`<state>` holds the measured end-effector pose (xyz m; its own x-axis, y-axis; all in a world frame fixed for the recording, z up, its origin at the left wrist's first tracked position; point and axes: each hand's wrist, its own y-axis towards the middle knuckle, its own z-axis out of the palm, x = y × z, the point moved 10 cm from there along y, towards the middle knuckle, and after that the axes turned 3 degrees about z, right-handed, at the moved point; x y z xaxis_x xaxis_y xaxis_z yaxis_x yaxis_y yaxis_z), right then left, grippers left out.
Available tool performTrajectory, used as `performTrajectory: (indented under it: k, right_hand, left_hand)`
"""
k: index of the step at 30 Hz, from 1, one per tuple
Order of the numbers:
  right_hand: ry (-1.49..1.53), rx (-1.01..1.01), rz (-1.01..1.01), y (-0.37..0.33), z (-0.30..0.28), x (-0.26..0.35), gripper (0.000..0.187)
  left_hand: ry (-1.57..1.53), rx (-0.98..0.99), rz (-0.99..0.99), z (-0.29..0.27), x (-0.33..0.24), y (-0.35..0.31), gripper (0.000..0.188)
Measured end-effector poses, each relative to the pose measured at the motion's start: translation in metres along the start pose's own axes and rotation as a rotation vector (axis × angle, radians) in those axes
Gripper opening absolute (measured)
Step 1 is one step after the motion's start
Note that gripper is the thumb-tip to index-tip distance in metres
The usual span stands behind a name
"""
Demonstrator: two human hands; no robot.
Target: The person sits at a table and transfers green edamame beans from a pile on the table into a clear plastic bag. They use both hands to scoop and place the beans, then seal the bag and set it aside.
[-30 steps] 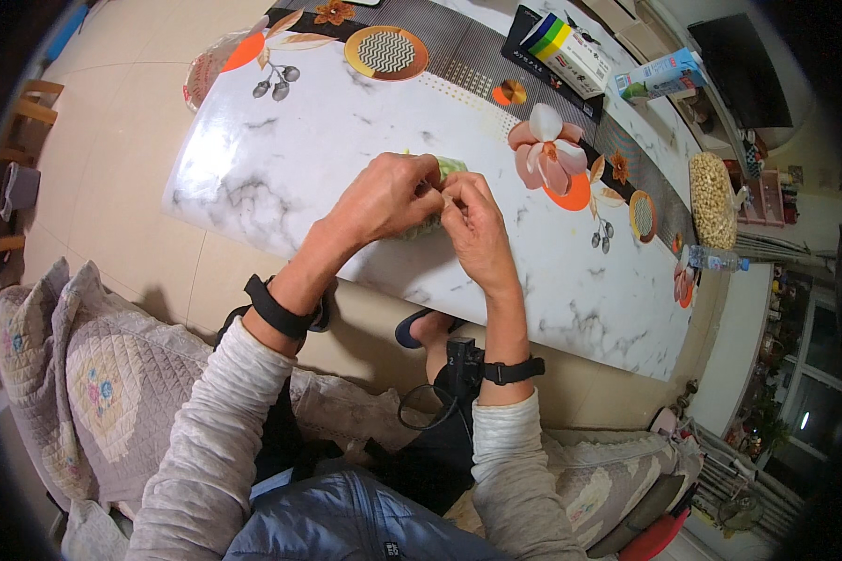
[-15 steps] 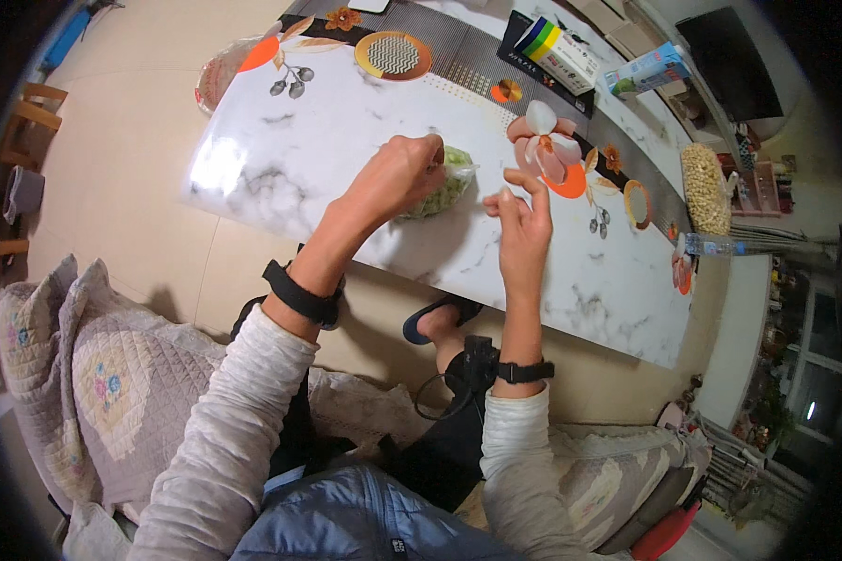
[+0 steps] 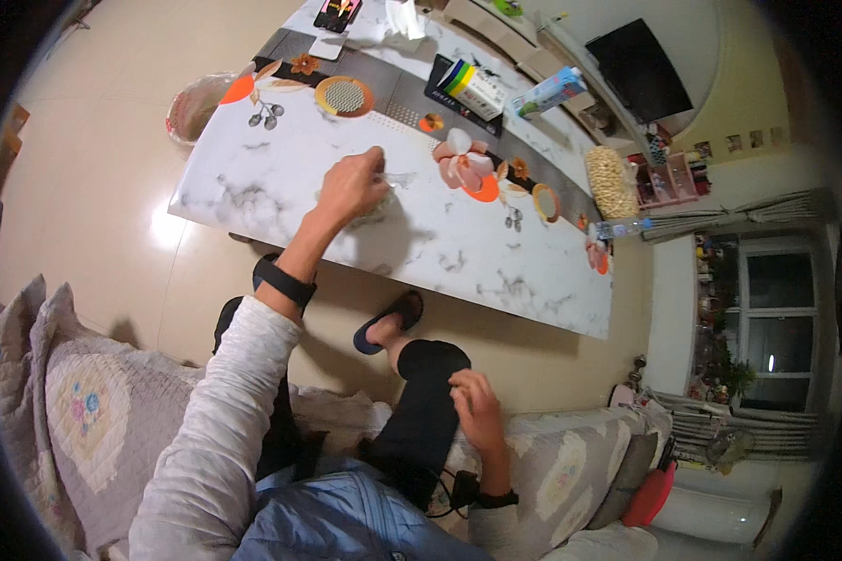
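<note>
Above the table, my left hand (image 3: 354,187) is closed on the gathered top of a clear plastic bag (image 3: 399,179). Something pale green shows in the bag below my fingers, largely covered by the hand. My right hand (image 3: 478,411) is off the table, beside my right knee, its fingers loosely bent and apart with nothing seen in them. Under both lies the marble-patterned table (image 3: 281,178), printed with flowers and a dark strip.
On the table's far part stand a white carton with coloured stripes (image 3: 474,89), a blue carton (image 3: 549,92), tissues (image 3: 404,23) and a phone (image 3: 337,13). A bulging bag of pale pieces (image 3: 611,180) and a plastic bottle (image 3: 622,228) sit at the right end. A wastebasket (image 3: 189,117) stands left.
My right hand has drawn back from beside the bag, down toward my knee. The left hand keeps hold of the bag. The view has shifted, showing more of the room at right.
</note>
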<state>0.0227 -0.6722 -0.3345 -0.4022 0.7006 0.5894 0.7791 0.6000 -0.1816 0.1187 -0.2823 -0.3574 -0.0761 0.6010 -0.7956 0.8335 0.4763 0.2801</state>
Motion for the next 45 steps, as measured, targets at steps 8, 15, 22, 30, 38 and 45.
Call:
performTrajectory:
  k: [8, 15, 22, 30, 38, 45]
  right_hand:
    - [0.360, 0.009, 0.196, -0.058, 0.016, 0.007, 0.016]
    - [1.390, 0.594, -0.157, -0.066, 0.017, 0.231, 0.034]
    - [1.435, 1.220, -1.243, -0.196, -0.002, 0.458, 0.032]
    - [1.406, 1.216, -1.270, -0.219, -0.018, 0.447, 0.032]
    - [1.405, 1.210, -1.275, -0.225, -0.024, 0.440, 0.031]
    - [1.407, 1.203, -1.278, -0.226, -0.033, 0.435, 0.031]
  left_hand:
    - [-0.275, -0.107, -0.050, -0.094, -0.012, -0.054, 0.019]
    - [-0.263, -0.095, -0.014, -0.197, -0.011, -0.150, 0.008]
    - [-0.260, -0.130, -0.093, -0.256, 0.031, -0.276, 0.004]
    - [-0.226, -0.187, -0.308, -0.280, 0.117, -0.378, 0.012]
    - [-0.275, -0.190, -0.320, -0.266, 0.117, -0.370, 0.027]
    - [-0.287, -0.122, -0.231, -0.245, 0.068, -0.353, 0.015]
